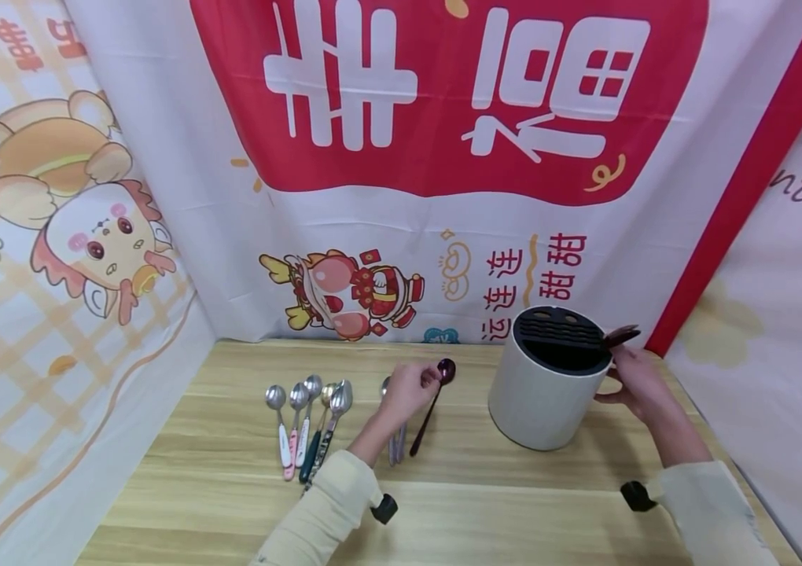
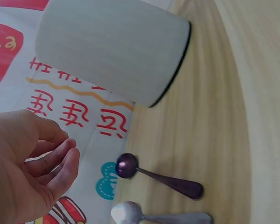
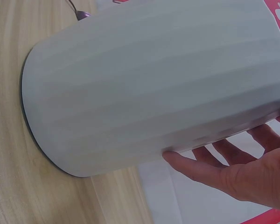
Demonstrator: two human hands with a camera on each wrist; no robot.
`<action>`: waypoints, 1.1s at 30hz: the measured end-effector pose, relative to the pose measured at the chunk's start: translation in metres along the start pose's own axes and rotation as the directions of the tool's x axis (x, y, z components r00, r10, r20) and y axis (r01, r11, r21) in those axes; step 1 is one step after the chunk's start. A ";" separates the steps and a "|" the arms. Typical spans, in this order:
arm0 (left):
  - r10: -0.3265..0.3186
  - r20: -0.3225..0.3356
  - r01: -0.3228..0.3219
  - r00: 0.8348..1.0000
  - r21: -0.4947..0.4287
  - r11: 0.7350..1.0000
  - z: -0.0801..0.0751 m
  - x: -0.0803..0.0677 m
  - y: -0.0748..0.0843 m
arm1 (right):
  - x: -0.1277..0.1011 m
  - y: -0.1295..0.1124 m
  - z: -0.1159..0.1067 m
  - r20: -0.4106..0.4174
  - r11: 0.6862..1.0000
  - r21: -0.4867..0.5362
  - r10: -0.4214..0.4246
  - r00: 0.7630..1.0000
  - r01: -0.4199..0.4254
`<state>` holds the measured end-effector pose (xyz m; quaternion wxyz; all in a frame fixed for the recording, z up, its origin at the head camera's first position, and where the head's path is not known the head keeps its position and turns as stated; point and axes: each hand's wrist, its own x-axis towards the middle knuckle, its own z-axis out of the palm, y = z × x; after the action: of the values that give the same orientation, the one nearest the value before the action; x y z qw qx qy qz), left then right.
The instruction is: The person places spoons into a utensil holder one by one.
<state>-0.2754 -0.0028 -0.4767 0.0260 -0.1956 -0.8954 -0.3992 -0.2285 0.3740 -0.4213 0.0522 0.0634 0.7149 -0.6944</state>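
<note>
Two cream sleeves sat nearest, and the left hand (image 1: pixel 408 391) hung loose-fingered just above one purple spoon (image 1: pixel 435 405) and one silver spoon (image 2: pixel 154 215) on the table (image 1: pixel 486 503), holding nothing. Five more spoons (image 1: pixel 305 420) lay fanned to its left. Right hand (image 1: pixel 638 381) cupped the single white holder (image 1: pixel 549 389), fingers relaxed against its rim.

Bright, even light all round, soft shadows only. The head view bends hard at its edges, the backdrop curving away. Faint shadow sits under the white holder (image 1: pixel 546 393) beside the right hand (image 1: pixel 638 385). By the left hand (image 2: pixel 23 168), the purple spoon (image 2: pixel 156 176) shows slightly soft; wrist close-ups look mildly blurred.
</note>
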 end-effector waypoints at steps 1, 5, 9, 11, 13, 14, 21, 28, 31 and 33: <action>-0.009 0.008 0.009 1.000 0.008 1.000 0.001 -0.001 -0.002 | 0.000 0.000 0.000 -0.001 1.000 0.000 0.001 1.000 -0.001; -0.025 0.031 0.024 0.999 0.052 0.998 0.008 -0.004 -0.009 | -0.002 -0.001 0.001 -0.003 1.000 0.004 -0.004 1.000 0.004; -0.048 0.061 0.041 0.997 0.104 0.994 0.017 -0.007 -0.015 | -0.003 -0.002 0.001 -0.007 1.000 0.014 -0.006 1.000 0.006; -0.070 0.073 0.062 0.995 0.115 0.991 0.021 -0.009 -0.018 | -0.003 -0.002 0.001 -0.007 1.000 0.016 -0.004 1.000 0.004; -0.089 0.080 0.078 0.993 0.132 0.988 0.025 -0.011 -0.021 | -0.003 -0.001 0.001 -0.004 1.000 0.020 -0.004 1.000 0.004; -0.092 0.077 0.080 0.993 0.145 0.986 0.027 -0.012 -0.022 | -0.002 -0.001 0.001 -0.003 1.000 0.022 -0.004 1.000 0.004; -0.044 0.058 0.024 0.997 0.311 0.950 0.037 -0.019 -0.027 | -0.001 0.001 0.001 0.000 1.000 0.013 -0.006 1.000 0.006; -0.031 0.030 0.011 0.999 0.533 0.846 0.050 -0.026 -0.026 | 0.000 0.000 0.001 -0.003 1.000 -0.004 -0.003 1.000 0.003; -0.046 0.027 0.024 0.999 0.560 0.828 0.053 -0.027 -0.025 | 0.000 0.001 0.001 -0.005 1.000 -0.007 -0.002 1.000 0.001; -0.056 0.024 0.033 0.998 0.550 0.835 0.053 -0.028 -0.024 | 0.000 0.001 0.001 -0.006 1.000 -0.003 -0.001 1.000 0.001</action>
<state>-0.2526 0.0122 -0.5356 0.0539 -0.1668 -0.9769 -0.1225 -0.2286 0.3731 -0.4226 0.0501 0.0650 0.7162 -0.6931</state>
